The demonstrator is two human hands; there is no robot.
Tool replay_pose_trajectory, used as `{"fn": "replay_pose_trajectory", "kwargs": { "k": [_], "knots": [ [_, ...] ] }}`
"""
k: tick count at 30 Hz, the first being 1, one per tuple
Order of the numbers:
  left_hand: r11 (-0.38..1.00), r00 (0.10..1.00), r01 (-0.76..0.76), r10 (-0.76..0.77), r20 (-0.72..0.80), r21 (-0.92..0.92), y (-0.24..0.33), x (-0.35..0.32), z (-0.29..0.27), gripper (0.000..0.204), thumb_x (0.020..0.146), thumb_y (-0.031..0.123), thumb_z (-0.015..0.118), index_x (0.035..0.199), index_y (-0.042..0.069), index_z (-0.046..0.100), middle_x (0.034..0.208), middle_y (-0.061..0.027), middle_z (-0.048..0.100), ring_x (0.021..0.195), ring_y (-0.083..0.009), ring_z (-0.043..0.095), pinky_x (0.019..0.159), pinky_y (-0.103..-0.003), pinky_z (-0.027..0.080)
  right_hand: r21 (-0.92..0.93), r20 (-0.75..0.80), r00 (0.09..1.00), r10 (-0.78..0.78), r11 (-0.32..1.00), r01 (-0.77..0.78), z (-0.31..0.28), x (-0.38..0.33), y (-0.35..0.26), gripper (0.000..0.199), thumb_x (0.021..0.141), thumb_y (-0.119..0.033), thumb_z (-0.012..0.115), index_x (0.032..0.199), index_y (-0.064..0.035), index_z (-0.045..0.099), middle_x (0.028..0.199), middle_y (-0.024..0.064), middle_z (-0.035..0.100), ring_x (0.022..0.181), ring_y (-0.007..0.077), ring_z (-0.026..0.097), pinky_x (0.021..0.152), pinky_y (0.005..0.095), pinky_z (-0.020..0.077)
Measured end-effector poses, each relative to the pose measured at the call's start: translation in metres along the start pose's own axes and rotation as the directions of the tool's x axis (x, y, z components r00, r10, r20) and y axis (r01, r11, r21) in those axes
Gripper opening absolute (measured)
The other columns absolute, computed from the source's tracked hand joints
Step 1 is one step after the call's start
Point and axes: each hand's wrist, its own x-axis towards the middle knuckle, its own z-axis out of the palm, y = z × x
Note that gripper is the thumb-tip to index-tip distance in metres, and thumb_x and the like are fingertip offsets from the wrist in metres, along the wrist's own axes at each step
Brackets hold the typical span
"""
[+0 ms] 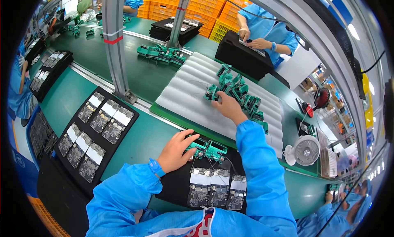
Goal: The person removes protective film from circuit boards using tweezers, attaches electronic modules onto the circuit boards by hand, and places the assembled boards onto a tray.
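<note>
Right hand [227, 106] out on white foam pad [193, 89], left hand [177, 150] down on green fixtures [207, 148].

Right hand pinching a green module [211, 93] at near end of the green module row [242, 98] lying across pad, fingers closed on it. Left hand fingers pressing, not clenched, on green fixtures just above circuit boards [215, 192] in black tray [176, 185] on green desk [143, 140]. Second black tray [96, 130] of boards to left, small white fan [306, 150] to right. Best done lifting single module clear of neighbours, minding thin wires, left holding fixture steady.
</note>
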Motion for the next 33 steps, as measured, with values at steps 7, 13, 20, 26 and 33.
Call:
{"fn": "replay_pose_trajectory", "kwargs": {
  "k": [7,13,20,26,33],
  "knots": [
    [1.0,0.999,-0.009,0.009,0.038,-0.005,-0.003,0.003,0.002,0.045,0.093,0.019,0.068,0.136,0.007,0.057,0.138,-0.0198,0.053,0.125,-0.0399,0.052,0.105,-0.046,0.044,-0.084,0.024,0.998,0.059,0.995,-0.057,-0.009,-0.016,0.017,0.04,0.085,-0.03,0.069,0.117,-0.0065,0.063,0.095,0.0189,0.071,0.093,0.0385,0.068,0.08,0.0477,0.0527],
    [1.0,0.999,-0.005,0.005,0.048,-0.004,-0.003,0.004,-0.004,0.047,0.094,0.02,0.067,0.137,0.007,0.057,0.14,-0.0189,0.053,0.127,-0.0394,0.051,0.107,-0.046,0.042,0.395,0.049,0.999,0.014,0.918,-0.032,-0.098,-0.14,0.054,0.013,0.084,-0.002,0.062,0.097,-0.0025,0.06,0.09,0.0047,0.06,0.082,0.0119,0.055,0.069,0.0293,0.0465],
    [0.987,0.989,-0.147,0.147,-0.006,0.059,0.043,0.028,-0.007,0.048,0.094,0.021,0.067,0.138,0.005,0.056,0.142,-0.0187,0.052,0.129,-0.0386,0.05,0.107,-0.045,0.041,0.205,0.049,0.991,-0.121,0.973,0.109,-0.067,-0.254,0.109,0.017,0.08,0.008,0.061,0.093,-0.0025,0.064,0.125,0.0128,0.061,0.107,0.0315,0.063,0.089,0.0378,0.0519],
    [0.924,0.918,-0.37,0.38,0.113,-0.102,0.137,0.059,0.007,0.04,0.091,0.016,0.07,0.129,0.006,0.063,0.128,-0.0169,0.062,0.115,-0.035,0.061,0.097,-0.042,0.05,0.133,-0.342,0.938,-0.058,0.985,0.109,-0.071,-0.295,0.075,0.029,0.082,0.003,0.063,0.109,-0.0078,0.064,0.127,0.0133,0.06,0.116,0.0358,0.059,0.098,0.0421,0.0501],
    [0.942,0.898,-0.333,0.334,0.287,-0.054,0.112,0.089,0.092,0.04,0.092,0.024,0.068,0.126,0.004,0.063,0.118,-0.0175,0.066,0.109,-0.0358,0.061,0.093,-0.044,0.051,-0.155,-0.336,0.87,0.361,0.89,-0.429,-0.078,-0.413,0.071,0.036,0.08,-0.011,0.075,0.115,-0.0091,0.066,0.11,0.012,0.062,0.103,0.0338,0.06,0.085,0.0439,0.0523]
  ]
}}
